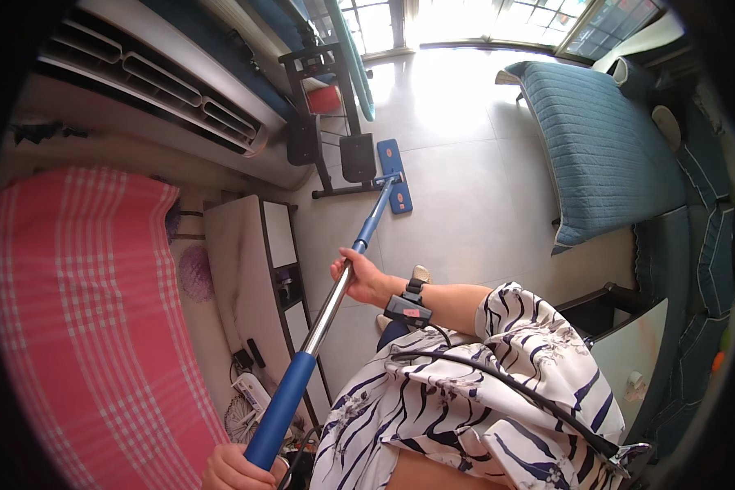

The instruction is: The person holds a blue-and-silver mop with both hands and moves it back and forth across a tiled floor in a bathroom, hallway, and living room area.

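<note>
My left hand (242, 468) is wrapped around the blue grip at the top of a flat mop's handle, at the lower left edge. Farther down, my right hand (361, 278) holds the shiny metal pole (334, 303) just above its blue lower section. A device is strapped to my right wrist. The flat blue rectangular mop head (401, 199) lies on the grey tiled floor (459, 202), close beside the black pedal (358, 158) of an exercise machine.
The exercise machine's frame (349, 92) stands ahead on the left, near a low cabinet (239, 251). A red-checked cloth (92, 306) and an air conditioner (159, 79) are at left. On the right are a blue quilted cover (594, 147), a sofa (713, 257) and a table (637, 349).
</note>
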Demonstrator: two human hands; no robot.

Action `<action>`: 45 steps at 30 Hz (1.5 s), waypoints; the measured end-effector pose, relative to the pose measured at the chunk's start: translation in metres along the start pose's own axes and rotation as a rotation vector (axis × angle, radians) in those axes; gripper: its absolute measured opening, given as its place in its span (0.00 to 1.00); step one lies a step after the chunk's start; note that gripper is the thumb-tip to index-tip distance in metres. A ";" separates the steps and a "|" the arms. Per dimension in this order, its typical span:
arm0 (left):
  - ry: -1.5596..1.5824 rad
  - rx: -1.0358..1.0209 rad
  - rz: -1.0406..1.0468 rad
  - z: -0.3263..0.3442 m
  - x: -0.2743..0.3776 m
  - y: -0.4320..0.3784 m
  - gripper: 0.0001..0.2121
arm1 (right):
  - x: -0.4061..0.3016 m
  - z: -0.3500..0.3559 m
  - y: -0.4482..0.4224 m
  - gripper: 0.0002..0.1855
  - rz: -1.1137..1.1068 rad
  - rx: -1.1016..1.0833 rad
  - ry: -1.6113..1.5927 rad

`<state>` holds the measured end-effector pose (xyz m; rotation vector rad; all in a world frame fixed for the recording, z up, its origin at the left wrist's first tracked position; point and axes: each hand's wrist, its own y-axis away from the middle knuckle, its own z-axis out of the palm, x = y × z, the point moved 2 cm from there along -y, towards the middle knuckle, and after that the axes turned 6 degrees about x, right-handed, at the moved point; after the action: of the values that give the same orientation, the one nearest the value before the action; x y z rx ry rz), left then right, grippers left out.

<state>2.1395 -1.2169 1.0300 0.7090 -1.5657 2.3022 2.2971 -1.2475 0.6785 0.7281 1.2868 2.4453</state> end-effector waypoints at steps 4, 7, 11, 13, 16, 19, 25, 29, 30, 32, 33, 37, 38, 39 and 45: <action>-0.084 0.080 -0.105 -0.011 0.002 0.008 0.10 | 0.018 0.013 0.028 0.07 0.020 -0.058 -0.019; -0.111 0.016 -0.253 -0.044 0.001 0.030 0.07 | -0.002 0.021 0.004 0.06 -0.083 -0.059 0.048; -0.475 0.204 -0.407 -0.057 -0.026 0.086 0.05 | -0.050 0.010 -0.055 0.07 -0.165 -0.071 0.115; -0.525 0.162 -0.510 -0.056 -0.047 0.115 0.03 | -0.089 -0.007 -0.079 0.09 -0.231 -0.009 0.172; -0.525 0.011 -0.680 -0.056 -0.080 0.146 0.09 | -0.155 -0.029 -0.101 0.11 -0.342 -0.014 0.199; -0.546 -0.121 -0.709 -0.052 -0.105 0.148 0.11 | -0.159 -0.023 -0.079 0.15 -0.433 -0.013 0.295; -0.534 -0.461 -0.634 -0.026 -0.104 0.142 0.11 | -0.129 -0.030 -0.045 0.22 -0.175 -0.120 0.014; -0.417 -0.626 -0.442 -0.008 -0.087 0.097 0.14 | -0.102 -0.018 -0.008 0.20 -0.145 -0.081 0.122; -0.367 -0.670 -0.397 -0.004 -0.080 0.085 0.14 | -0.090 -0.017 0.000 0.19 -0.130 -0.106 0.124; -0.271 -0.733 -0.223 0.010 -0.075 0.065 0.16 | -0.075 -0.017 0.023 0.16 -0.133 -0.056 0.153; -0.237 -0.781 -0.189 0.021 -0.068 0.059 0.16 | -0.067 -0.019 0.032 0.15 -0.140 -0.028 0.167; -0.118 -0.926 -0.083 0.050 -0.066 0.041 0.18 | -0.060 -0.018 0.064 0.12 -0.048 -0.054 0.224; -0.094 -0.909 -0.084 0.055 -0.075 0.037 0.18 | -0.072 -0.016 0.060 0.11 0.018 -0.108 0.203; -0.067 -0.896 -0.087 0.059 -0.083 0.033 0.18 | -0.079 -0.011 0.062 0.11 0.081 -0.163 0.180; -0.082 -0.907 -0.218 0.057 -0.139 0.021 0.19 | -0.132 0.021 0.024 0.12 -0.018 -0.253 0.079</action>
<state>2.2603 -1.2701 0.9557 0.6615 -2.1592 1.1988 2.4180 -1.3081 0.6688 0.5564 0.9780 2.5813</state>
